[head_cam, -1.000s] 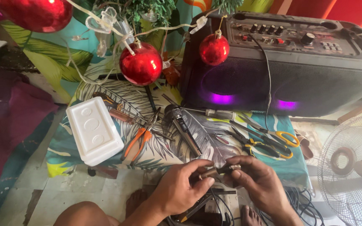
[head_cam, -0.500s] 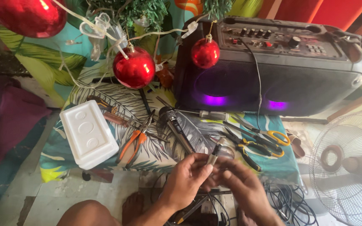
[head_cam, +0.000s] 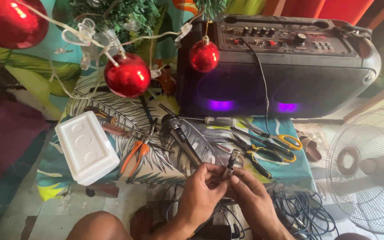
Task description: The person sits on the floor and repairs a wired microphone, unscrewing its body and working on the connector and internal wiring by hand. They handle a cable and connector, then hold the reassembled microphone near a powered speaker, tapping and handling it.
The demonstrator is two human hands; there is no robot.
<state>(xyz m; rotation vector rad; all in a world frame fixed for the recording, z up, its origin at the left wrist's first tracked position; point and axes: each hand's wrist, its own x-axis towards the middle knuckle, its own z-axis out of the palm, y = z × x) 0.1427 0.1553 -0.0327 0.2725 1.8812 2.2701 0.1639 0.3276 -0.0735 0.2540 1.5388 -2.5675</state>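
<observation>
Both hands meet over a metal cable connector [head_cam: 232, 161]: left hand [head_cam: 201, 192] fingers pinch its lower end, right hand [head_cam: 250, 195] fingers close beside. A shut white foam box [head_cam: 85, 146], contents hidden, lies well left of them.

Both bare forearms enter from the lower edge and converge near the centre. The left hand [head_cam: 201, 193] lies palm-inward with the wrist slightly bent, its fingers curled and the thumb laid across their tips in a pinching closure. The right hand [head_cam: 252, 198] sits just beside it, knuckles uppermost, fingers folded inward toward the left fingertips so that the two hands touch at the thumbs and forefingers. Both are closed around a small metal plug [head_cam: 230, 162], which stands tilted above the meeting fingertips. A bare knee [head_cam: 96, 226] shows at the lower left, below the left forearm, and toes lie between the arms
</observation>
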